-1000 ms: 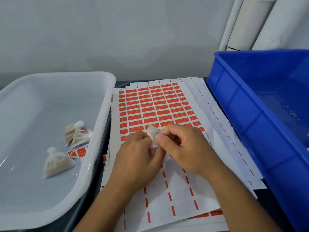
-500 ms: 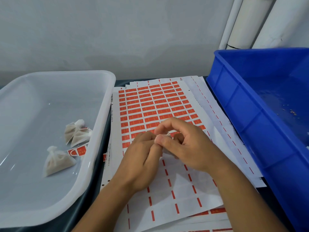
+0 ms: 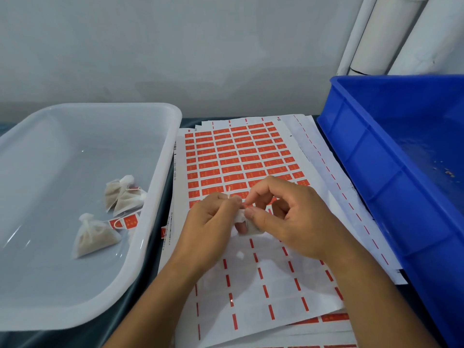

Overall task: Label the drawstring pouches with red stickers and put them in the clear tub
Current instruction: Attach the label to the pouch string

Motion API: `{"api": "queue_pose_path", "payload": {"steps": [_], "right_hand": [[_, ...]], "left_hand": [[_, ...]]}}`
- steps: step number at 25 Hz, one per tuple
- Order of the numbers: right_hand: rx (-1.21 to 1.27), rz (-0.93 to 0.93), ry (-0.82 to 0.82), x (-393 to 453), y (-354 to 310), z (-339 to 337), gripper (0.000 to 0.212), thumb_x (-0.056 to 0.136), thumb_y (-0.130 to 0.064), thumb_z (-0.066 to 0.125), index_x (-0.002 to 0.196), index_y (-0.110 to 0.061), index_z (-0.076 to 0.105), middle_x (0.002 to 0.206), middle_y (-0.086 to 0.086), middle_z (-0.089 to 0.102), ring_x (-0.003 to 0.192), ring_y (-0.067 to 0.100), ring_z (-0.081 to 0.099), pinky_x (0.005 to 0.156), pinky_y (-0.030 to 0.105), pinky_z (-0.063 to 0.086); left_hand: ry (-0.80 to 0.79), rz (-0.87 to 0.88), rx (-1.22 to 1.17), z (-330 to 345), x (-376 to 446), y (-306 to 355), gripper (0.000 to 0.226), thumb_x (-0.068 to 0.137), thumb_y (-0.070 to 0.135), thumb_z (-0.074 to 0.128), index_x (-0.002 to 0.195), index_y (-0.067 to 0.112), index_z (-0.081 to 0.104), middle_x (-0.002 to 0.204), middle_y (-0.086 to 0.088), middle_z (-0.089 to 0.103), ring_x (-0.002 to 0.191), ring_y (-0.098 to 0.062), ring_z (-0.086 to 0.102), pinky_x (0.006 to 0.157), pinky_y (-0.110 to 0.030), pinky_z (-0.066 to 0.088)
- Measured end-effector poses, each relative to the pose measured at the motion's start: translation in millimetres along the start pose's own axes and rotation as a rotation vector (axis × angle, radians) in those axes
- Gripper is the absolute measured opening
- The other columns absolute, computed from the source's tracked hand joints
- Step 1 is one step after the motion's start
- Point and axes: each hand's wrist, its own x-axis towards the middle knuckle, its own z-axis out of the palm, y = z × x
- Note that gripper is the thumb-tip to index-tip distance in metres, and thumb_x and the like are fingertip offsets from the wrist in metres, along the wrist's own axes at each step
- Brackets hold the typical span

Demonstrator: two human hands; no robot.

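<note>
Over the sticker sheet (image 3: 241, 156), both hands meet around a small white drawstring pouch (image 3: 243, 219). My left hand (image 3: 211, 224) pinches its string end, and a thin string tip sticks up above the fingers. My right hand (image 3: 283, 217) pinches the pouch with a red sticker (image 3: 247, 205) partly visible between thumb and forefinger. Most of the pouch is hidden by fingers. The clear tub (image 3: 155, 172) at left holds three pouches (image 3: 94, 236), with red stickers (image 3: 126, 221) on their strings.
A blue crate (image 3: 391, 172) stands at right, with a few crumbs on its floor. More sticker sheets are stacked beneath the top one, whose lower half is peeled bare. White pipes (image 3: 381, 33) run up the wall at the back right.
The hands have shifted slightly right and lower on the sheet. The pouch has turned from upright between the hands to low under the right thumb, and the right fingers have opened out.
</note>
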Motion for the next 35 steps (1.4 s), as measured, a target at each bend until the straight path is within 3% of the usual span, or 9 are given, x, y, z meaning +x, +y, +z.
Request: {"api": "queue_pose_path", "payload": {"steps": [6, 10, 15, 18, 23, 26, 29, 31, 35], "right_hand": [[-0.068, -0.066, 0.004, -0.7, 3.8, 5.3, 0.017, 0.093, -0.035, 0.067, 0.109, -0.039, 0.072, 0.109, -0.023, 0.069, 0.107, 0.001, 0.061, 0.090, 0.007, 0.048], [-0.237, -0.138, 0.005, -0.8, 4.8, 9.2, 0.030, 0.095, -0.040, 0.061, 0.123, -0.032, 0.071, 0.117, -0.017, 0.071, 0.113, 0.004, 0.063, 0.095, 0.005, 0.044], [-0.303, -0.134, -0.013, -0.8, 7.3, 11.9, 0.037, 0.098, -0.046, 0.058, 0.133, -0.038, 0.064, 0.122, -0.021, 0.067, 0.111, 0.003, 0.063, 0.099, 0.019, 0.049], [-0.359, -0.127, -0.036, -1.1, 8.6, 11.6, 0.037, 0.094, -0.055, 0.062, 0.129, -0.044, 0.062, 0.116, -0.027, 0.065, 0.103, 0.001, 0.061, 0.091, 0.017, 0.050], [-0.384, -0.133, 0.011, -0.2, 11.4, 11.1, 0.025, 0.092, -0.051, 0.065, 0.114, -0.043, 0.056, 0.106, -0.023, 0.064, 0.089, 0.007, 0.064, 0.081, 0.018, 0.054], [-0.378, -0.149, 0.051, 0.1, 13.3, 11.7, 0.023, 0.093, -0.052, 0.062, 0.112, -0.041, 0.059, 0.104, -0.022, 0.065, 0.086, 0.008, 0.063, 0.077, 0.020, 0.057], [-0.327, -0.174, 0.119, 2.0, 14.1, 11.7, 0.018, 0.095, -0.049, 0.062, 0.106, -0.034, 0.063, 0.095, -0.019, 0.065, 0.084, 0.010, 0.062, 0.074, 0.022, 0.057], [-0.279, -0.190, 0.184, 3.1, 14.1, 9.5, 0.016, 0.095, -0.043, 0.064, 0.101, -0.028, 0.067, 0.088, -0.017, 0.064, 0.081, 0.011, 0.062, 0.070, 0.022, 0.056], [-0.132, -0.185, 0.274, 3.3, 13.4, 6.3, 0.012, 0.094, -0.031, 0.065, 0.096, -0.020, 0.071, 0.085, -0.011, 0.069, 0.082, 0.012, 0.065, 0.070, 0.025, 0.057]], "left_hand": [[0.044, -0.096, -0.147, -3.0, -0.2, 6.8, 0.042, 0.105, 0.036, 0.048, 0.074, 0.052, 0.073, 0.082, 0.024, 0.073, 0.086, 0.012, 0.066, 0.052, -0.005, 0.047], [0.092, -0.149, -0.253, -2.1, 0.2, 5.8, 0.040, 0.104, 0.036, 0.050, 0.076, 0.037, 0.079, 0.085, 0.025, 0.075, 0.085, 0.013, 0.067, 0.052, 0.000, 0.044], [0.117, -0.181, -0.235, -2.8, -1.4, 13.4, 0.040, 0.102, 0.049, 0.047, 0.072, 0.069, 0.065, 0.080, 0.033, 0.071, 0.080, 0.017, 0.065, 0.047, -0.005, 0.045], [0.111, -0.190, -0.212, -1.3, -1.2, 14.5, 0.045, 0.101, 0.058, 0.036, 0.069, 0.068, 0.066, 0.077, 0.032, 0.071, 0.079, 0.015, 0.067, 0.063, -0.015, 0.047], [0.034, -0.181, -0.243, -3.2, -0.8, 7.8, 0.078, 0.087, 0.079, 0.018, 0.079, 0.032, 0.081, 0.091, 0.009, 0.078, 0.093, -0.007, 0.072, 0.096, -0.042, 0.053], [-0.017, -0.149, -0.256, -6.0, -0.6, 6.4, 0.084, 0.085, 0.079, 0.016, 0.082, 0.027, 0.082, 0.101, 0.008, 0.078, 0.101, -0.008, 0.070, 0.103, -0.045, 0.049], [-0.071, -0.080, -0.238, -8.7, 1.5, 3.0, 0.071, 0.091, 0.071, 0.022, 0.090, 0.031, 0.081, 0.110, 0.010, 0.075, 0.109, -0.013, 0.068, 0.104, -0.046, 0.049], [-0.142, 0.001, -0.195, -10.7, 2.6, 1.6, 0.047, 0.095, 0.056, 0.036, 0.099, 0.034, 0.077, 0.114, 0.010, 0.072, 0.112, -0.016, 0.066, 0.101, -0.046, 0.052], [-0.205, 0.115, -0.129, -8.5, 0.6, 6.1, 0.016, 0.097, 0.044, 0.060, 0.101, 0.040, 0.075, 0.112, 0.013, 0.067, 0.114, -0.011, 0.061, 0.093, -0.032, 0.052]]}}
